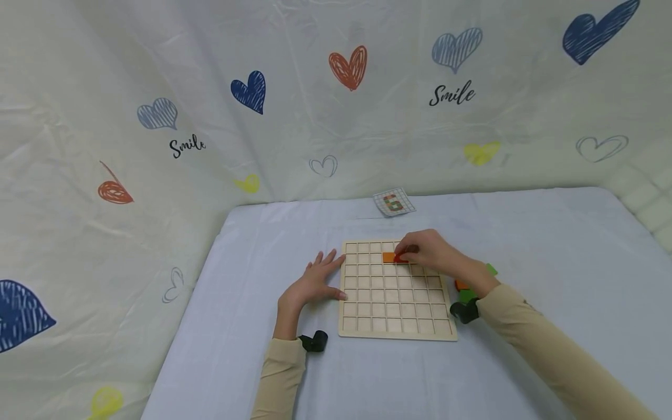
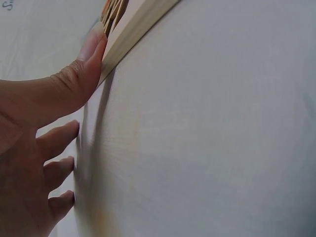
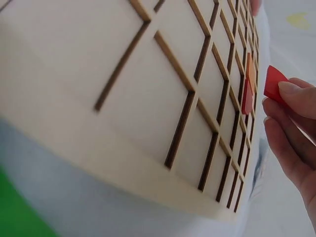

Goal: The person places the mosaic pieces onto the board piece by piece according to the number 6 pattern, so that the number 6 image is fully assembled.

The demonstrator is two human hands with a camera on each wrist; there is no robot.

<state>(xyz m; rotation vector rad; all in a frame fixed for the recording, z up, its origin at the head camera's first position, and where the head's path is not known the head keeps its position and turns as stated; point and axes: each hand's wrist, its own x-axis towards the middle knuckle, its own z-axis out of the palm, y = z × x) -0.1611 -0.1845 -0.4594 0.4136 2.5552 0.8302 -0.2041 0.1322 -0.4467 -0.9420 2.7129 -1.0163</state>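
A wooden grid board [image 1: 398, 335] lies flat on the table. Between thumb and fingers, my right hand [image 1: 431, 251] pinches a red tile [image 3: 274, 85] above the far part of the board. Just beside it, an orange tile [image 1: 388, 257] and another red tile [image 3: 247, 98] sit next to each other in the grid. My left hand [image 1: 312, 283] rests at the board's left side with its fingers spread. Its thumb [image 2: 91, 59] presses against the board's edge, while the other fingertips reach down to the cloth.
Loose green tiles [image 1: 466, 296] and an orange tile [image 1: 460, 285] lie right of the board, partly behind the right wrist. A pattern card [image 1: 394, 202] showing a coloured figure lies near the table's back edge. A white curtain with printed hearts hangs behind.
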